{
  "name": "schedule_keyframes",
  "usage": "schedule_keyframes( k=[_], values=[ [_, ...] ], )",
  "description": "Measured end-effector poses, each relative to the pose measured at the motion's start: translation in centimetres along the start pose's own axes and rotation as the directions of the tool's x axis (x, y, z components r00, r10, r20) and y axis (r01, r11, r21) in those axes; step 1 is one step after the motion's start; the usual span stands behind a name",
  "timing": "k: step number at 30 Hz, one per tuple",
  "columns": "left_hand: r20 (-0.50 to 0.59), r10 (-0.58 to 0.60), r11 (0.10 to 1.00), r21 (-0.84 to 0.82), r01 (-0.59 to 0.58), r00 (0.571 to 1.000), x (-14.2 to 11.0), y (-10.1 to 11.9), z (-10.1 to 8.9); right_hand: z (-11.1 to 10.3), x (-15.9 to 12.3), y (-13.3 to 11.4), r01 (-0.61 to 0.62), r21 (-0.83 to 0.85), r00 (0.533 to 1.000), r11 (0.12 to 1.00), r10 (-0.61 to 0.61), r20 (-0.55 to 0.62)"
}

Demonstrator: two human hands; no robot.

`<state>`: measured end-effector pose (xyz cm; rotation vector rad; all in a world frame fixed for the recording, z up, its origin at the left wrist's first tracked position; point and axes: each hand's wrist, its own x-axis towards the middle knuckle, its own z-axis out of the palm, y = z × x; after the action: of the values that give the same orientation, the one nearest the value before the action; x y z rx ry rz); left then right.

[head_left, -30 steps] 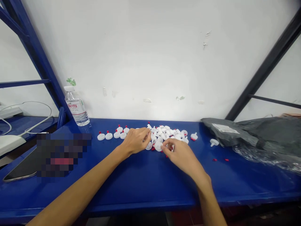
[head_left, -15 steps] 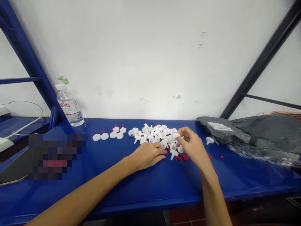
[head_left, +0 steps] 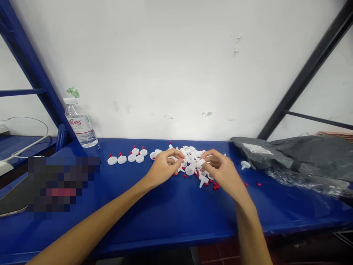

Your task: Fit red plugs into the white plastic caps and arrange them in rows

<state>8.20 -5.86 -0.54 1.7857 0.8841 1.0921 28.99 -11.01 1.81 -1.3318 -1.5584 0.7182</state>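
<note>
Over a heap of white nozzle caps (head_left: 190, 169), both hands face each other a short gap apart. My left hand (head_left: 162, 168) is closed in a pinch, with a small red tip cap (head_left: 182, 158) showing at the fingertips. Between the thumb and fingers of my right hand (head_left: 224, 172) is a white nozzle cap (head_left: 200, 163), its narrow spout pointing left. Loose red tip caps (head_left: 216, 187) lie by the heap, below the right hand. To the left stand several white caps with red tips fitted (head_left: 121, 158), upright on the blue table (head_left: 165, 213).
A water bottle (head_left: 81, 125) stands at the back left, near a blue metal post. Grey plastic bags (head_left: 259, 151) and clear wrap (head_left: 300, 182) cover the right side. One white nozzle cap (head_left: 245, 165) lies beside the bags. A pixelated patch hides something at left.
My left hand has lifted from the table in front of the heap and now pinches a red tip cap. The right hand's white nozzle cap has shifted slightly left and down.
</note>
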Motion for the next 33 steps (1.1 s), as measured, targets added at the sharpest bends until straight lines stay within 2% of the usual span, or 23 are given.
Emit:
schedule_keyframes(
  k=[3, 6, 13, 27, 33],
  values=[
    [-0.014, -0.067, 0.989, -0.136, 0.064, 0.998, 0.31, 0.00, -0.29, 0.17, 0.10, 0.20, 0.022, -0.019, 0.999, 1.000, -0.022, 0.028],
    [0.010, -0.090, 0.978, -0.186, 0.090, 0.996, 0.46, -0.04, -0.37, 0.30, 0.21, 0.39, 0.036, -0.020, 0.998, 0.999, -0.035, 0.055],
    [0.148, -0.063, 0.970, -0.223, 0.095, 0.987, 0.13, -0.52, -0.24, 0.27, 0.23, 0.42, 0.056, -0.036, 0.992, 0.998, -0.052, 0.112],
    [0.184, -0.071, 0.964, -0.238, 0.115, 0.980, 0.00, -0.42, -0.16, 0.50, -0.20, -0.03, 0.110, -0.083, 0.984, 0.990, -0.096, 0.152],
    [0.158, -0.088, 0.958, -0.257, 0.127, 0.984, 0.03, -0.17, -0.31, 0.52, -0.23, -0.17, 0.140, -0.076, 0.981, 0.987, -0.128, 0.146]
  ],
)
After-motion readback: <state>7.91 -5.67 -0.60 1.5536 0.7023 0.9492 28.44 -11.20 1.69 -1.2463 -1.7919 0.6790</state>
